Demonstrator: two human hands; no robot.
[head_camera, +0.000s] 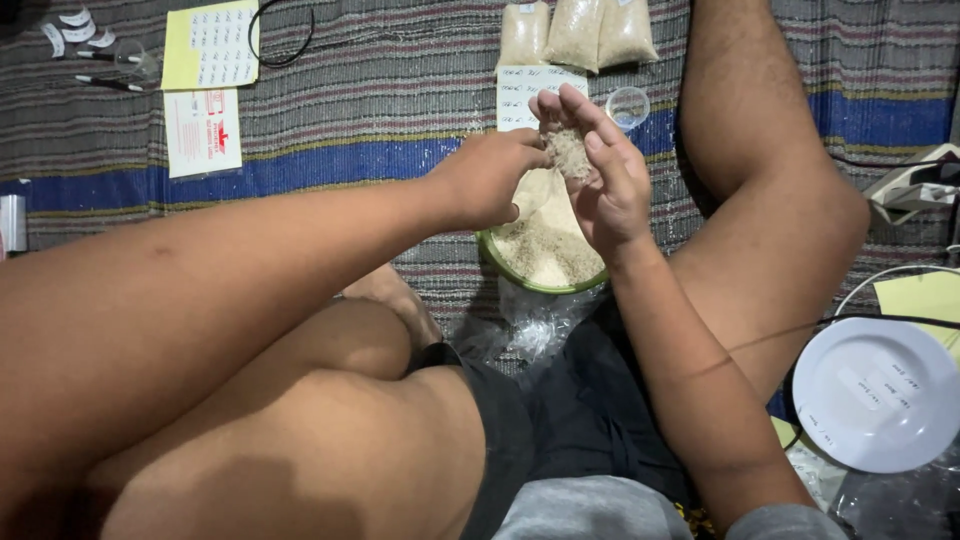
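Two hands met above a green-rimmed bowl (500, 262) heaped with pale grain, which sat on the striped mat (380, 110) between the person's legs. The right hand (610, 180) was held palm-up, its fingers (585, 115) loosely spread and cupping a small mound of grain (568, 152). The left hand (490, 178) reached in from the side, its fingers drawn together at the edge of that mound, though whether they pinched any grain could not be told. Just beyond the hands lay a ruled paper slip (520, 85), a small clear cup (628, 105) and three filled grain bags (578, 32). A white plate (875, 392) rested well apart, by the right knee.
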